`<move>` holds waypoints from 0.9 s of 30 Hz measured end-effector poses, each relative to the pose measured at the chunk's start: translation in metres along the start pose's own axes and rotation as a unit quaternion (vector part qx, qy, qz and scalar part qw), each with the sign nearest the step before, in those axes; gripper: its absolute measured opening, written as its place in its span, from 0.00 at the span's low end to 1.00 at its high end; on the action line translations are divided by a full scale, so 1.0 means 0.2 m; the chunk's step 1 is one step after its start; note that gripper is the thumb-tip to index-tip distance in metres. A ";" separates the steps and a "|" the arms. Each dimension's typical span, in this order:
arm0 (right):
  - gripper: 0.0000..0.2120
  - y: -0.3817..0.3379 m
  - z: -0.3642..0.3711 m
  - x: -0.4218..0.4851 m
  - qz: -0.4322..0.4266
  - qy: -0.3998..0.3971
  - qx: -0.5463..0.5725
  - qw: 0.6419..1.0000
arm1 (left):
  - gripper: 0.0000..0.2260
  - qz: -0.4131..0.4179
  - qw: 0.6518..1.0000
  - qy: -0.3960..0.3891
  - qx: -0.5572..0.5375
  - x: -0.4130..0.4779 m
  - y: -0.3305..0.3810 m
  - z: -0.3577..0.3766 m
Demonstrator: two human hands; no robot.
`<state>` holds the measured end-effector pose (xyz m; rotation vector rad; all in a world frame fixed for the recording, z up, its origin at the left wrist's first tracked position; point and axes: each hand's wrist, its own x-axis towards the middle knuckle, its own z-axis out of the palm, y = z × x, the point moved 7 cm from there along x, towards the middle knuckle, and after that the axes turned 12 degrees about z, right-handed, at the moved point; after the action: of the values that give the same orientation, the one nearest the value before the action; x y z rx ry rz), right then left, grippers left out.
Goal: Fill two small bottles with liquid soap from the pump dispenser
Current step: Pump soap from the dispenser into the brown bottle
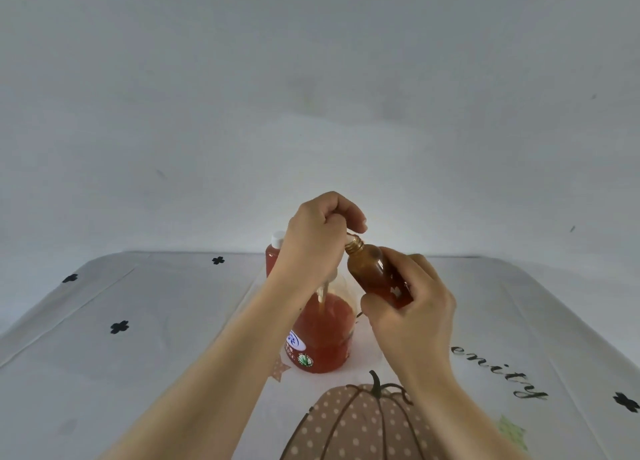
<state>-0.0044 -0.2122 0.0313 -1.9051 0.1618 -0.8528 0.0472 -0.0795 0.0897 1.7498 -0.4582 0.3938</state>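
A clear pump dispenser (322, 335) holding orange-red liquid soap stands at the table's middle. My left hand (315, 241) sits over its pump head, fingers curled round the top, so the head and nozzle are mostly hidden. My right hand (412, 314) grips a small amber bottle (375, 274), tilted with its uncapped threaded neck up against the nozzle under my left fingers. A second small bottle (275, 257) with a white cap and reddish contents stands upright behind the dispenser, partly hidden by my left wrist.
The table carries a white cloth (156, 355) printed with black flowers, a dotted pumpkin (356, 421) near me and cursive lettering at the right. A plain pale wall (311, 95) rises right behind the table's far edge.
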 end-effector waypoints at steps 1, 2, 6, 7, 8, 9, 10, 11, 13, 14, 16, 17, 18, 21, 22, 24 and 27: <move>0.22 -0.01 0.00 0.01 -0.010 -0.005 -0.002 1.000 | 0.19 -0.006 1.000 0.002 -0.011 0.01 0.00 -0.01; 0.22 -0.01 0.00 0.01 -0.015 -0.009 -0.002 1.000 | 0.19 -0.013 1.000 0.001 -0.020 0.00 -0.01 -0.01; 0.22 -0.01 0.03 0.02 -0.009 -0.019 0.027 0.999 | 0.19 -0.002 0.999 -0.001 -0.034 0.01 -0.02 -0.01; 0.22 -0.01 0.04 0.01 -0.001 -0.024 0.042 0.999 | 0.19 0.005 0.999 -0.002 -0.032 0.01 -0.02 -0.01; 0.22 -0.01 0.05 0.00 0.009 -0.032 0.060 0.998 | 0.19 0.013 0.999 -0.002 -0.031 0.01 -0.03 -0.01; 0.22 -0.01 0.06 0.00 0.017 -0.038 0.073 0.996 | 0.19 0.021 0.999 -0.002 -0.031 0.01 -0.03 -0.01; 0.23 -0.01 0.07 0.00 0.021 -0.043 0.080 0.996 | 0.19 0.026 0.999 -0.002 -0.033 0.02 -0.04 0.00; 0.23 -0.01 0.07 0.00 0.021 -0.044 0.083 0.995 | 0.19 0.030 0.999 -0.001 -0.037 0.03 -0.04 0.00; 0.23 0.00 0.07 0.00 0.023 -0.047 0.082 0.995 | 0.19 0.031 0.999 -0.005 -0.039 0.03 -0.05 0.01; 0.23 0.01 0.07 0.00 0.023 -0.046 0.083 0.995 | 0.19 0.032 0.999 -0.004 -0.038 0.04 -0.05 0.01; 0.23 0.02 0.07 0.01 0.029 -0.047 0.082 0.995 | 0.19 0.034 0.999 -0.003 -0.033 0.04 -0.04 0.01; 0.22 0.02 0.07 0.00 0.033 -0.048 0.079 0.995 | 0.18 0.034 0.999 -0.003 -0.031 0.04 -0.04 0.01; 0.22 0.00 0.07 0.00 0.031 -0.048 0.079 0.995 | 0.18 0.038 0.999 0.001 -0.029 0.04 -0.03 0.00; 0.22 0.02 0.06 0.00 0.035 -0.044 0.072 0.996 | 0.18 0.038 0.999 0.003 -0.021 0.05 -0.03 0.01; 0.22 0.01 0.05 0.00 0.033 -0.042 0.072 0.996 | 0.18 0.040 0.999 0.005 -0.019 0.05 -0.02 0.01; 0.21 0.01 0.04 0.00 0.029 -0.036 0.072 0.996 | 0.18 0.043 0.999 0.003 -0.015 0.04 -0.02 0.01; 0.21 0.01 0.04 0.00 0.031 -0.035 0.074 0.996 | 0.18 0.043 0.999 -0.004 -0.001 0.04 -0.01 0.02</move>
<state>0.0012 -0.2080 0.0273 -1.7792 0.1101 -0.7351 0.0554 -0.0832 0.0912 1.7347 -0.5418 0.4471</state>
